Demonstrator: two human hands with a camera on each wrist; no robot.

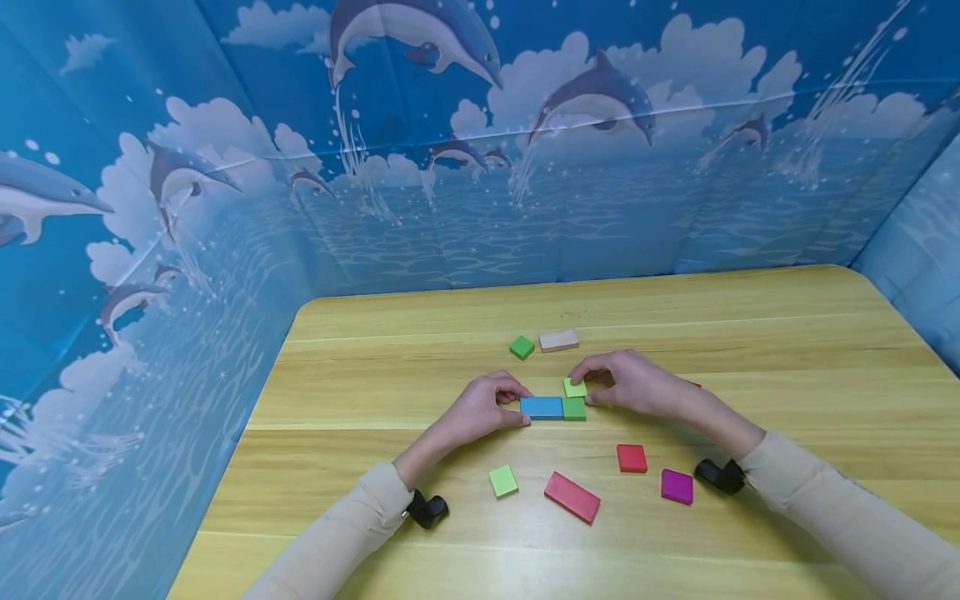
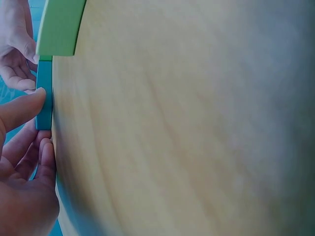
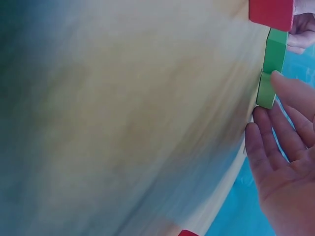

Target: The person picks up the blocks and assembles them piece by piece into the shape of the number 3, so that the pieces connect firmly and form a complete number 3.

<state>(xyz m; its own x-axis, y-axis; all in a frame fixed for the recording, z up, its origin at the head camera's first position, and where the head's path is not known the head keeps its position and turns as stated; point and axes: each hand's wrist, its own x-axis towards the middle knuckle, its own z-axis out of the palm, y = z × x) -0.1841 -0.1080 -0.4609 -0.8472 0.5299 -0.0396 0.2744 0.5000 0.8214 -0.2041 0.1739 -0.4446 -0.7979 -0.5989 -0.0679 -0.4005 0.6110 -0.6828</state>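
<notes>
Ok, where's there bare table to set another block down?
The wooden table is bare between the left sleeve and the table's left edge, and between the right sleeve and the table's right edge. It's crowded between the left hand and right hand, around the blue block, and near the red square block and purple block.

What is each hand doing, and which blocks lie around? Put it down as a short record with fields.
Left hand: holds the left end of the blue block
Right hand: pinches the lime block
Row: blue block end to end with the joined green block
Lime block's place: at the joined green block's far side
Farther off: turned green block, beige block
Nearer: loose lime block, long red block, square red block, purple block
Surface: wood-grain table
</notes>
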